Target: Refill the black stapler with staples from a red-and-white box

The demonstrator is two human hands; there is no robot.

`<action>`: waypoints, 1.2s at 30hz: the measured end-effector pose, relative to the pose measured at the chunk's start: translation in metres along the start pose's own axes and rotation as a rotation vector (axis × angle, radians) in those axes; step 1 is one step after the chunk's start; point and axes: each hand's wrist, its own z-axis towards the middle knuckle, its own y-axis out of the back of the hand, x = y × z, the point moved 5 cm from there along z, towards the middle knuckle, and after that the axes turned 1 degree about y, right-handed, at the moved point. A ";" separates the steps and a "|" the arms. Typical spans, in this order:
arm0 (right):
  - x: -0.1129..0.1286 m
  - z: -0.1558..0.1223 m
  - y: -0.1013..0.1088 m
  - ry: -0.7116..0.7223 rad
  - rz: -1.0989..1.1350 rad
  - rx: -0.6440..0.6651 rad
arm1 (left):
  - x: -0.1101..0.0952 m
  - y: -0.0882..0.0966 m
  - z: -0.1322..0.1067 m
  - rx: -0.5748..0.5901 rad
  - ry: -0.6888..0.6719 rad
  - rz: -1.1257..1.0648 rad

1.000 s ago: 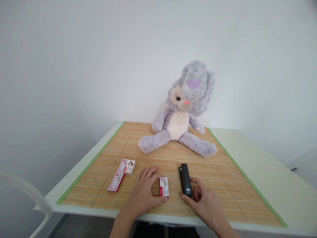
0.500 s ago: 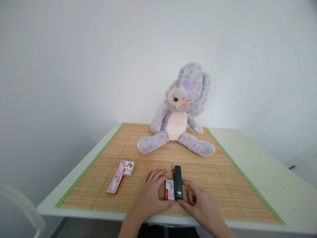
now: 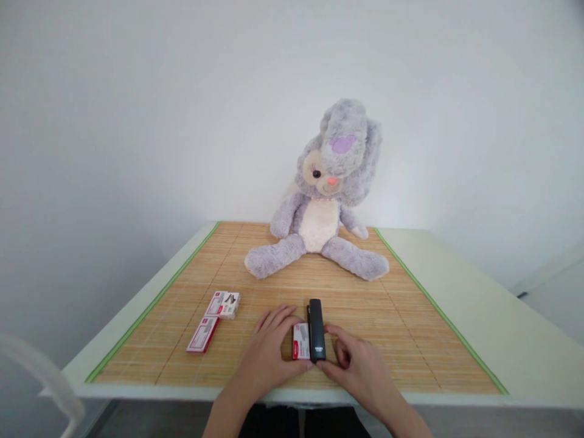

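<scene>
My left hand [image 3: 269, 345] curves round a small red and white staple box [image 3: 301, 341], thumb at its near end and index finger at its far end. The other fingers of that hand rest spread on the mat. Right beside the box, on its right, lies a black stapler [image 3: 316, 331] pointing away from me. My right hand [image 3: 358, 365] grips the stapler's near part, with the thumb at its near end and the index finger against its right side; the remaining fingers are curled under.
A bamboo mat [image 3: 365, 316] with green edges covers much of the white table [image 3: 479, 304]. Further left lie several red and white boxes [image 3: 203, 334], touching one another. A grey plush rabbit [image 3: 319, 225] sits at the back by the wall. A pale curved bar [image 3: 41, 365] shows at lower left.
The whole view has shifted a little, so everything appears slightly further left and higher. Both hands keep the same hold on the staple box and the stapler.
</scene>
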 end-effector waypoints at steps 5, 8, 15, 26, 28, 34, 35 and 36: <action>0.004 -0.002 0.000 0.000 -0.029 -0.017 | 0.004 -0.001 -0.004 0.025 0.028 0.038; 0.003 -0.002 -0.001 0.002 -0.037 -0.022 | 0.004 -0.002 -0.005 0.025 0.041 0.057; 0.000 -0.003 -0.002 0.009 -0.015 -0.027 | 0.002 -0.003 -0.006 0.008 0.024 0.092; -0.005 -0.007 -0.003 0.005 0.064 -0.037 | 0.010 0.009 -0.019 -0.053 -0.021 0.017; -0.006 -0.008 -0.003 0.013 0.072 -0.038 | 0.023 0.032 -0.026 -0.199 0.012 0.108; -0.008 -0.007 -0.005 0.031 0.072 -0.053 | 0.101 0.094 -0.060 -0.591 0.443 0.475; -0.008 -0.007 -0.006 0.031 0.074 -0.053 | 0.111 0.097 -0.064 -0.584 0.512 0.495; -0.008 -0.007 -0.006 0.030 0.077 -0.053 | 0.119 0.098 -0.066 -0.566 0.571 0.498</action>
